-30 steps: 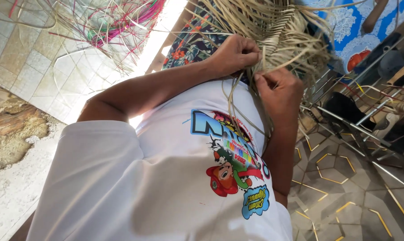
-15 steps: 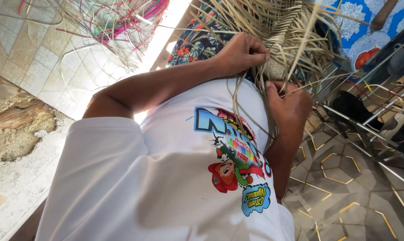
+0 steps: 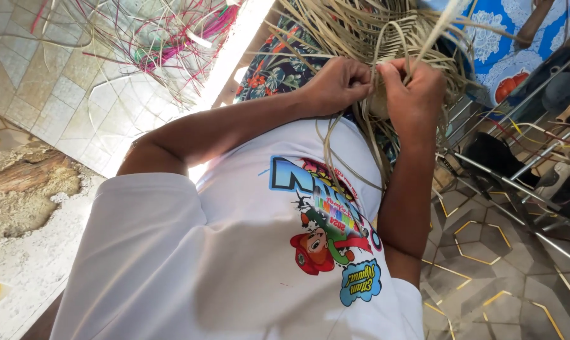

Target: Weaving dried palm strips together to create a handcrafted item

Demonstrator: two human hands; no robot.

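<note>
The left hand [image 3: 338, 85] is curled, its fingertips pinching pale straw strips at the edge of a half-woven basket [image 3: 385, 38] held up in front of the chest. The right hand [image 3: 414, 88] is closed beside it, touching the left, thumb and fingers pressed on the same strips. The basket is a tan plaited piece, its woven bands tight near the hands and loose flat strips fanning out above and hanging down over the white printed shirt [image 3: 253, 252]. Off to the left, a tangle of pink and green strips [image 3: 171, 38] lies on the tiled floor [image 3: 51, 88].
</note>
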